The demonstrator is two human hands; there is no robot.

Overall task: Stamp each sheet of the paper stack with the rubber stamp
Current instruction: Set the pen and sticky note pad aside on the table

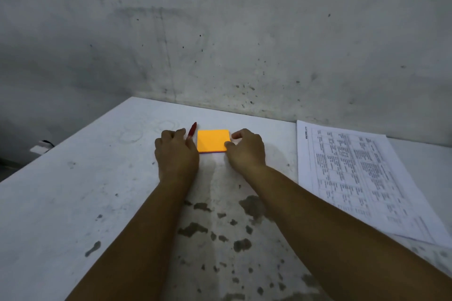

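A small orange pad of square sheets (212, 140) lies flat on the white table (73, 190), near its far edge. My left hand (176, 154) rests just left of the pad with fingers curled round a slim red object (192, 130) whose tip points away from me; whether it is a stamp or a pen I cannot tell. My right hand (247, 149) sits at the pad's right edge, thumb and fingertips pinching its right side.
A sheet of printed paper with tables (354, 178) lies on the table to the right. A stained grey wall (220, 31) rises right behind the table. Dark blotches mark the tabletop near me. The table's left edge drops off.
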